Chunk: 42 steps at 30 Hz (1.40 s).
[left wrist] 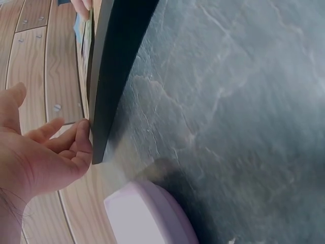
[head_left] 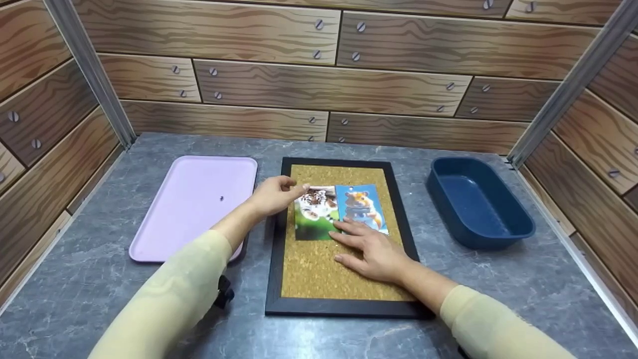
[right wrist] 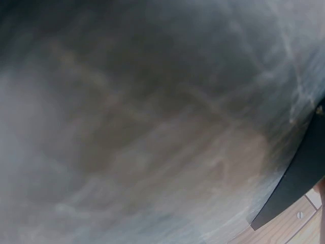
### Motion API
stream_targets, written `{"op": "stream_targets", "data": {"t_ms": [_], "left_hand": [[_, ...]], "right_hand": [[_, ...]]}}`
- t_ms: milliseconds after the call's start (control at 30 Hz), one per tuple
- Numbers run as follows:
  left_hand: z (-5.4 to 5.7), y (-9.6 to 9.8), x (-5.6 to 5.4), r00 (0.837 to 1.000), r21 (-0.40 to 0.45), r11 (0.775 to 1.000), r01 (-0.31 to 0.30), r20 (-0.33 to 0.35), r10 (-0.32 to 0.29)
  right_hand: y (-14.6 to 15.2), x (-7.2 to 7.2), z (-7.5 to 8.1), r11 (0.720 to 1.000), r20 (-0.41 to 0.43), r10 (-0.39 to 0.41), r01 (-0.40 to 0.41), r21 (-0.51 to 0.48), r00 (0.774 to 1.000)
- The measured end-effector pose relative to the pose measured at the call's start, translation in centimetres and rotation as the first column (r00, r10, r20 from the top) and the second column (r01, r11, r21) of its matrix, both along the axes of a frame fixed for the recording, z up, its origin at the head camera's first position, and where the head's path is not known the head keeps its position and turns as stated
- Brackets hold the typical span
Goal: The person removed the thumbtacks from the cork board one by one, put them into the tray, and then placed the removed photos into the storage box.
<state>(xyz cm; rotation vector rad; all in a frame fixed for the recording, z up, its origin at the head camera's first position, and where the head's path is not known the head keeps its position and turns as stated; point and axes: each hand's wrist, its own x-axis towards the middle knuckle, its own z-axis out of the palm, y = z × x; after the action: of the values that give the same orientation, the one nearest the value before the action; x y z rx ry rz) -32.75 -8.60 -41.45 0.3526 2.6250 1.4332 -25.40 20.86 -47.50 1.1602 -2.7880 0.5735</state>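
A cork board (head_left: 339,274) in a black frame (head_left: 344,308) lies on the table. On it, side by side, are a white tiger picture card (head_left: 315,219) and a blue hamster picture card (head_left: 364,207). My left hand (head_left: 276,195) reaches over the board's left side, its fingers loosely bent and a fingertip at the tiger card's upper left corner. In the left wrist view the thumb of this hand (left wrist: 48,157) stands apart from the fingers. With fingers spread, my right hand (head_left: 371,252) rests on the board, fingertips at the lower edges where both cards meet.
To the left lies a lilac tray (head_left: 199,174) with a small dark object (head_left: 222,198) on it. A deep blue bin (head_left: 463,234) stands at the right. Wood-patterned walls (head_left: 274,82) enclose the grey table (head_left: 319,339) at the back and sides.
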Motion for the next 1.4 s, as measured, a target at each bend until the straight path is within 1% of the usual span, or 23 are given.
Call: {"op": "stream_targets", "data": {"t_ms": [200,567,767,1000,1233,1400], "left_hand": [[0.2,0.2,0.1,1.000,-0.046,0.999,-0.004,-0.022,0.003],[0.4,0.6,0.0,0.999,-0.079,0.996,-0.028,-0.032,0.026],[0.4,0.7,0.1,0.999,-0.072,0.997,-0.039,-0.028,0.037],[0.1,1.0,0.0,0.998,-0.022,0.998,-0.054,0.013,0.054],[0.2,1.2,0.0,0.998,-0.035,0.997,-0.069,0.009,0.069],[0.3,1.3,0.0,0.998,-0.037,0.997,-0.065,0.024,0.066]], "right_hand": [[0.0,0.0,0.0,1.000,-0.005,0.000,0.000,0.004,1.000],[0.0,0.0,0.0,1.000,-0.016,0.003,-0.002,0.007,1.000],[-0.1,-0.1,0.0,1.000,-0.007,0.003,-0.003,0.007,1.000],[-0.1,0.0,-0.1,1.000,-0.005,-0.012,0.012,0.002,1.000],[-0.1,0.0,-0.1,1.000,-0.006,-0.017,0.017,0.013,1.000],[-0.1,0.0,0.0,1.000,-0.002,-0.018,0.018,0.020,1.000]]}}
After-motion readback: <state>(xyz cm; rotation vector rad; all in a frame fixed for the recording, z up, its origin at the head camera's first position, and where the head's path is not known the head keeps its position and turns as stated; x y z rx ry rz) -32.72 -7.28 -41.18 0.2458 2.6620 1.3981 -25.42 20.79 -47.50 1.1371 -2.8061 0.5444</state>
